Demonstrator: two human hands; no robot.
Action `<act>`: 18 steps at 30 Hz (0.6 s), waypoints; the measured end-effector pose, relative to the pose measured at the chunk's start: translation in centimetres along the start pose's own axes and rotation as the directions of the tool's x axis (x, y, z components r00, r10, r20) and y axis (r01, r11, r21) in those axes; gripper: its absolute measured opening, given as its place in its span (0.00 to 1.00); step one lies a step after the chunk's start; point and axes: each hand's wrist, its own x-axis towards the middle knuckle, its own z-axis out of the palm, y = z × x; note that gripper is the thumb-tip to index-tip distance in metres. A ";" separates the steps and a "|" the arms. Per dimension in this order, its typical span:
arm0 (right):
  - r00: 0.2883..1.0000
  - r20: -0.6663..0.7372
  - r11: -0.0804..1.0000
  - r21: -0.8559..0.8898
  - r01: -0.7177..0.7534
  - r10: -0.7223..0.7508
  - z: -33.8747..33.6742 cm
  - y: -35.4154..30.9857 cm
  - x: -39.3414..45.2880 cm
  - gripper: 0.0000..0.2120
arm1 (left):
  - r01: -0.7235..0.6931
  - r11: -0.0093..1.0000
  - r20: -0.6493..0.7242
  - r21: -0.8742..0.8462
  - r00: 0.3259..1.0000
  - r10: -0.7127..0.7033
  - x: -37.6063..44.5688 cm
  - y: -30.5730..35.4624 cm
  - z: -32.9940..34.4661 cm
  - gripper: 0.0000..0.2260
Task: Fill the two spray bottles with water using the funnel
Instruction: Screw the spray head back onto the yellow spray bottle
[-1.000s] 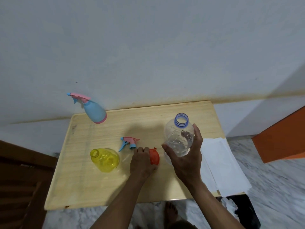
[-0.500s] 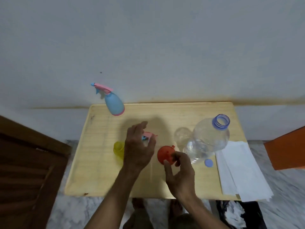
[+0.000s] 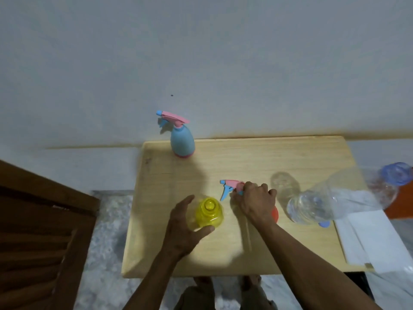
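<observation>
Wooden table (image 3: pixel 290 157) under both hands. Clear water bottle (image 3: pixel 330 200), uncapped, stands right of the right hand, white paper sheets (image 3: pixel 375 240) beyond it. Blue spray bottle (image 3: pixel 182 139) with trigger head on, well beyond the left hand. Yellow spray bottle (image 3: pixel 209 212), headless, cupped by left hand (image 3: pixel 185 229), fingers spread around it. Right hand (image 3: pixel 257 202) fingers closed on loose pink-blue trigger head (image 3: pixel 230 186). Red funnel (image 3: pixel 274 214) mostly hidden under right hand. Blue cap (image 3: pixel 324 224) beside the water bottle base.

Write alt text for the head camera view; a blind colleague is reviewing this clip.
A person's left hand cups an open yellow spray bottle on a wooden table while the right hand grasps its detached pink-and-blue spray head. A blue spray bottle stands behind; a clear water bottle stands uncapped.
</observation>
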 end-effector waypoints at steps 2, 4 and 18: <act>0.999 -0.002 0.999 0.017 -0.035 0.035 -0.2 -0.4 -0.2 0.21 | -0.002 0.999 -0.018 -0.050 1.000 0.001 0.4 0.2 0.9 0.46; 0.998 -0.010 0.996 0.066 -0.063 0.063 -0.3 -0.8 -0.3 0.20 | -0.038 0.997 -0.027 -0.068 0.999 0.036 0.7 0.2 1.6 0.45; 0.965 -0.099 0.259 0.965 0.034 0.244 -13.0 2.5 -5.9 0.19 | -0.044 0.938 -0.144 -0.343 0.990 -0.006 -1.2 4.4 2.4 0.35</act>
